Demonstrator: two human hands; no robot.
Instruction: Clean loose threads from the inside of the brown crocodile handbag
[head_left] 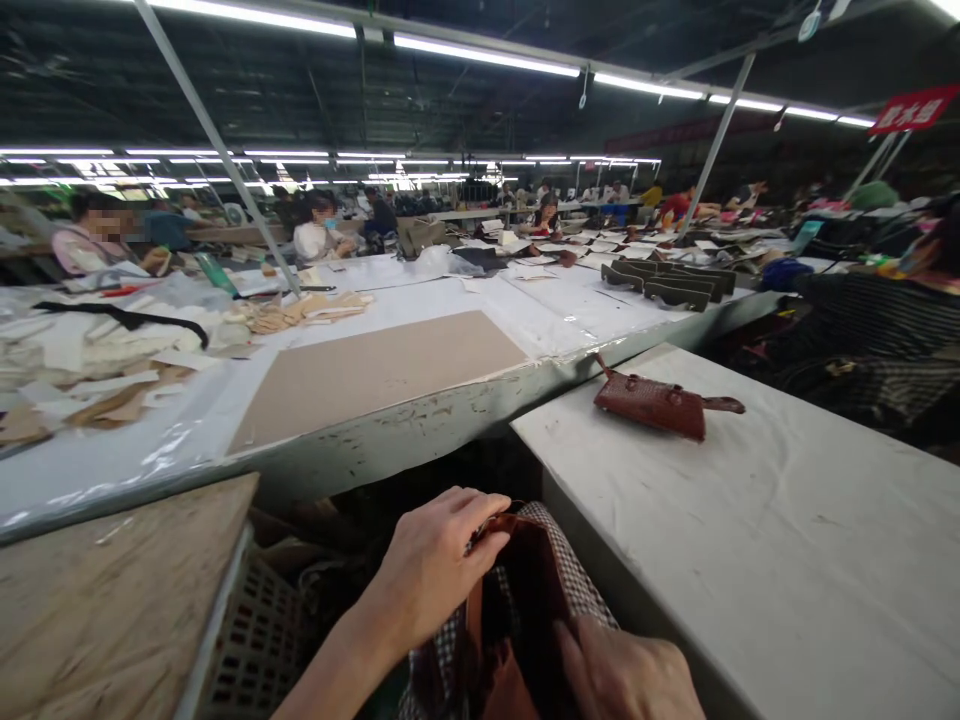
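Low in front of me is a bag (574,570) with brown leather-like parts and black-and-white checked fabric, its dark opening facing up. My left hand (439,545) is closed on its upper edge, thumb and fingers pinching the brown rim. At the bag's right side, my right hand (630,670) grips the checked and brown wall; it is slightly blurred and its fingertips are hidden in the opening. On the white table to the right lies a brown crocodile-textured leather piece (652,405) with a strap at each end, apart from both hands.
A plastic crate (255,640) stands below left, beside a wooden board (112,590). Across the long white table (367,300) are a beige sheet (390,365), fabric scraps (112,340) and dark green folded pieces (667,280). A person in stripes (885,320) sits at right.
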